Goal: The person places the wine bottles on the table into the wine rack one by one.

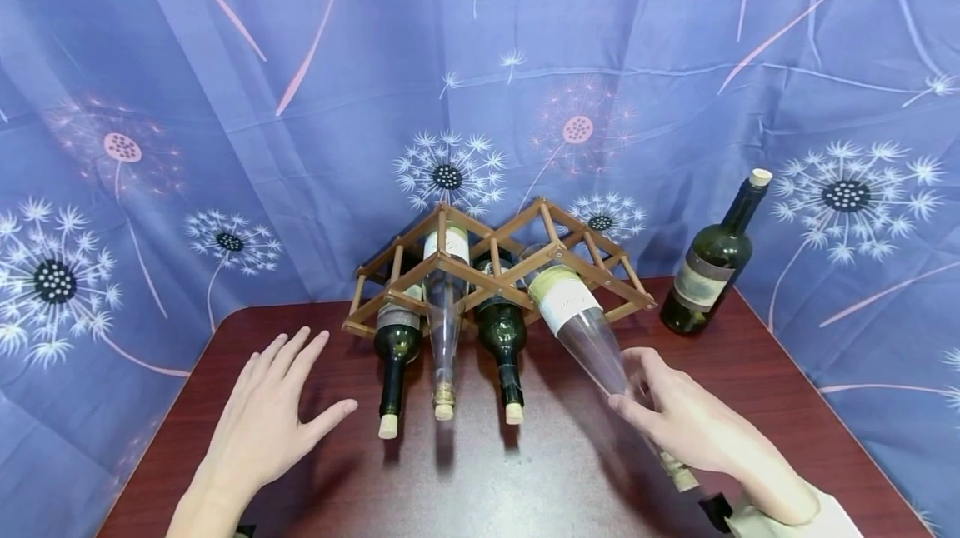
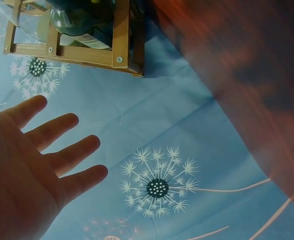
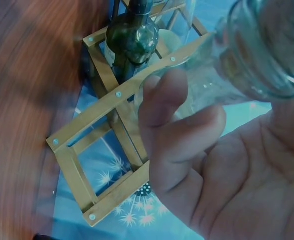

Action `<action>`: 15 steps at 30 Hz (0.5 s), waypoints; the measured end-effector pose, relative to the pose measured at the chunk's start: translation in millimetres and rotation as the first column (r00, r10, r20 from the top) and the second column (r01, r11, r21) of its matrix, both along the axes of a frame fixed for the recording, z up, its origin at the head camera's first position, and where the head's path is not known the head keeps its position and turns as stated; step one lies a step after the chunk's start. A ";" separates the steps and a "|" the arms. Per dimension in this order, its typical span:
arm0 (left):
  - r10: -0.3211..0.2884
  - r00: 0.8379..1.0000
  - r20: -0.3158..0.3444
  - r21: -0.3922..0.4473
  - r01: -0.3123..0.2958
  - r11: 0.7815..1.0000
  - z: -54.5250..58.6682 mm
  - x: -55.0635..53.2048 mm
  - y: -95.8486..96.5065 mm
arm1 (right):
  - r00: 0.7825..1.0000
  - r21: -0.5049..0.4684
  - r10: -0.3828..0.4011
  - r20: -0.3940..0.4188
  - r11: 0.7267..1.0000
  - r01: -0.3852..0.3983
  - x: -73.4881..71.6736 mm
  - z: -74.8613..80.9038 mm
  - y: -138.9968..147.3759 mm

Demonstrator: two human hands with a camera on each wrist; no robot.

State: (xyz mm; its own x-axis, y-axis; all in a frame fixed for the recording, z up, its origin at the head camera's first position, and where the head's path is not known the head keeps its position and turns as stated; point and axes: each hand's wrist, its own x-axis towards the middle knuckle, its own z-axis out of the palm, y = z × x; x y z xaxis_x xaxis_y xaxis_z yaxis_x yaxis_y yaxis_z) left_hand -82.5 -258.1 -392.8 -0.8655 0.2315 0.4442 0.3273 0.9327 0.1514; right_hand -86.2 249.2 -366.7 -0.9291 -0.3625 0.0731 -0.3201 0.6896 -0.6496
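Note:
My right hand (image 1: 678,413) grips a clear glass bottle (image 1: 592,346) round its neck, with fingers curled round the glass in the right wrist view. The bottle slants, its corked end toward me and its white-labelled body at the right part of the wooden wine rack (image 1: 558,251). Two dark green bottles (image 1: 397,342) (image 1: 502,326) and another clear bottle (image 1: 445,313) lie in the rack, corks facing me. Left of the rack, my left hand (image 1: 262,417) hovers over the table with fingers spread and nothing in it; its palm (image 2: 22,175) shows in the left wrist view.
A dark green corked bottle (image 1: 705,267) stands upright at the table's back right, beside the rack. The reddish-brown table (image 1: 450,488) ends at a blue dandelion-print curtain (image 1: 352,146) behind and at both sides.

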 end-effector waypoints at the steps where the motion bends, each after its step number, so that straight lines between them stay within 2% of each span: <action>1: 0.002 1.000 0.003 0.000 -0.002 1.000 -0.4 -0.2 -0.2 | 1.000 0.001 -0.001 -0.003 1.000 0.001 -0.2 0.0 -0.7; 15: 0.016 1.000 0.024 0.004 -0.017 1.000 -3.9 -1.3 -1.9 | 1.000 -0.044 -0.007 0.020 0.999 0.008 -5.7 -2.2 -9.7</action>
